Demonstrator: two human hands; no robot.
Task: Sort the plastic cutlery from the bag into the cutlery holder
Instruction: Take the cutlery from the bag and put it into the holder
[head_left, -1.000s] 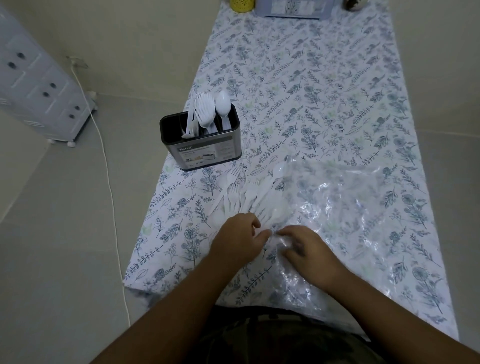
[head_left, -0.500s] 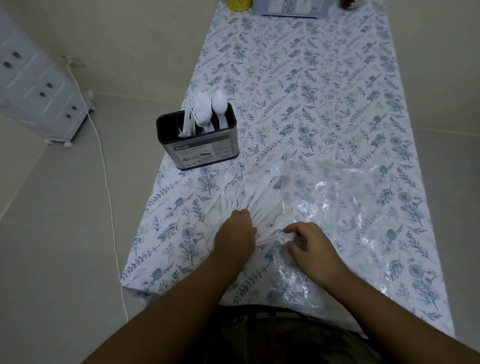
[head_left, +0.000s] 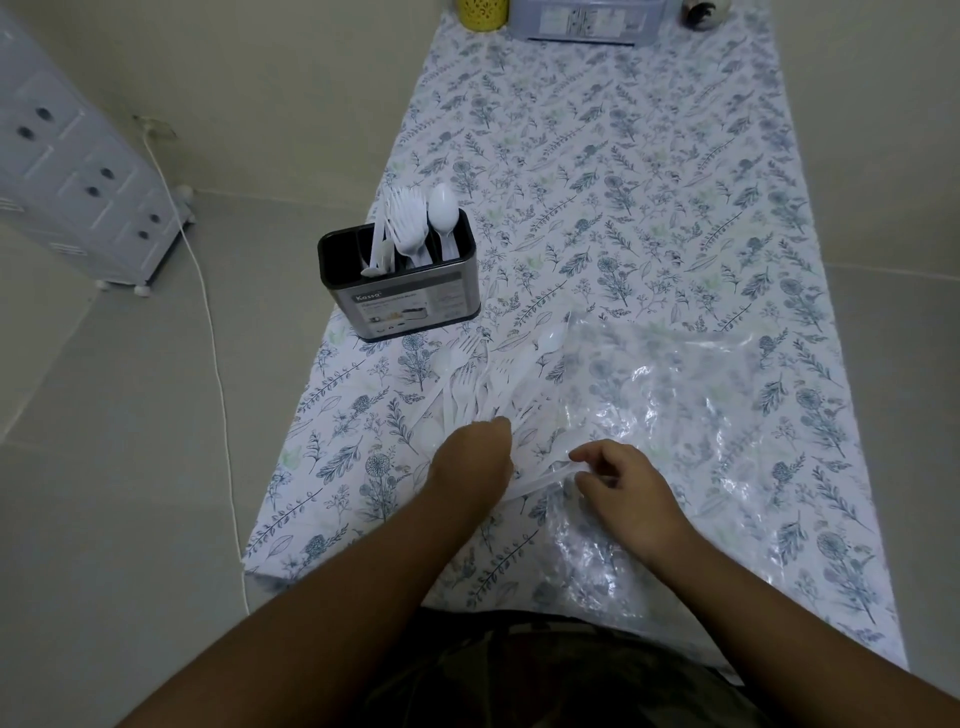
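A black and silver cutlery holder (head_left: 400, 304) stands at the table's left edge, with white plastic forks, a spoon and a knife upright in it. Loose white cutlery (head_left: 483, 384) fans out on the floral cloth in front of it. A clear plastic bag (head_left: 675, 410) lies crumpled to the right. My left hand (head_left: 470, 467) is curled over the near ends of the fanned cutlery; what its fingers grip is hidden. My right hand (head_left: 618, 488) pinches one end of a white utensil (head_left: 540, 483) that spans between the two hands.
The table (head_left: 597, 156) runs away from me under a floral cloth. At its far end stand a yellow cup (head_left: 480, 10), a grey box (head_left: 582, 21) and a dark object (head_left: 701, 10). A white drawer unit (head_left: 67, 171) and a cable (head_left: 218, 374) are on the floor at left.
My hands have drawn apart slightly. The right hand has lifted a white utensil out of the pile near the bag's mouth, and the left hand stays on the cutlery.
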